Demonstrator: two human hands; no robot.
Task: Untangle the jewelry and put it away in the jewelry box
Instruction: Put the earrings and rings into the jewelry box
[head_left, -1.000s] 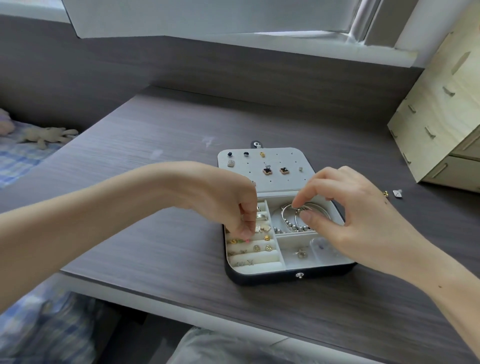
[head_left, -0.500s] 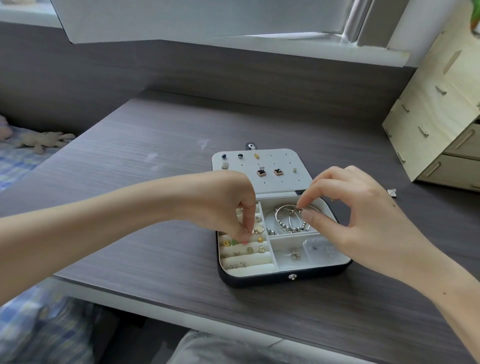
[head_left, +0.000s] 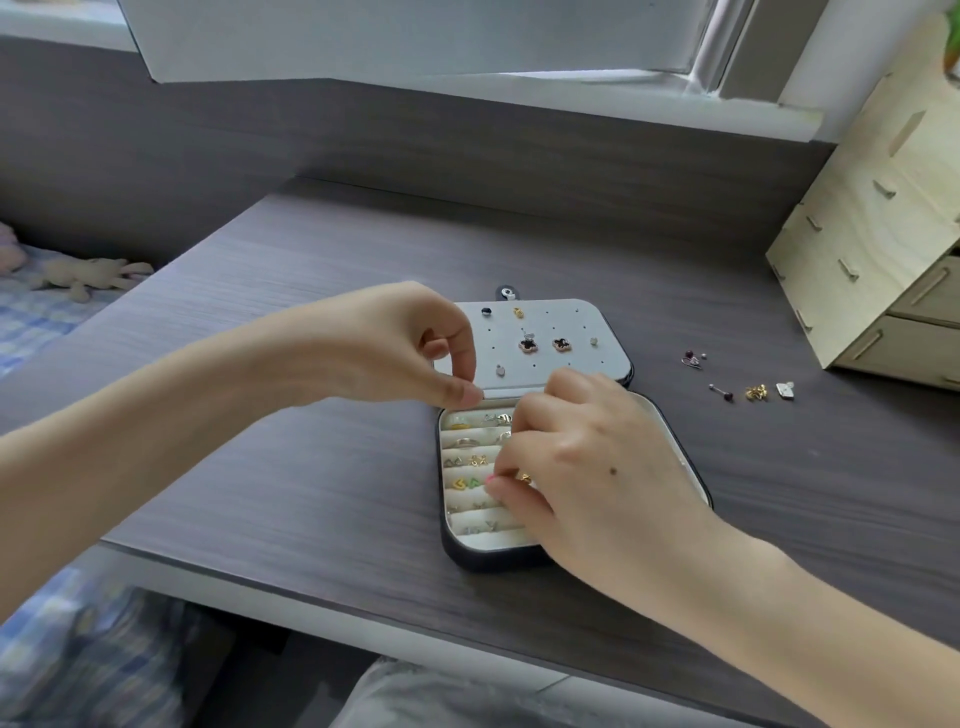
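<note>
Landmark = jewelry box (head_left: 485, 558), open flat on the desk (head_left: 311, 493). Over its tray, my right hand (head_left: 597, 467) covers the right-side compartments. Thumb and fingertips are curled in, pinching a small gold piece (head_left: 524, 478) at the 4th roll from the hinge, in the tray's left half. The other ring rolls (head_left: 467, 441) hold small gold and silver rings and studs, plus 1 green one.

At the box's hinge, left side, my left hand (head_left: 395, 348) hovers with fingers curled. Its thumb tip sits close to the index tip over the tray's back-left corner. Can't tell if anything is between them.

Behind the tray the lid (head_left: 602, 322) lies flat, with studs pinned in it, incl. 2 dark clover earrings (head_left: 527, 344).

Right of the box, level with the hinge and well apart from it, there's loose jewelry (head_left: 756, 392) on the desk: purple-bead piece, pin stud, gold cluster, silver bit. A wooden drawer unit (head_left: 883, 234) stands farther right and behind the box.
</note>
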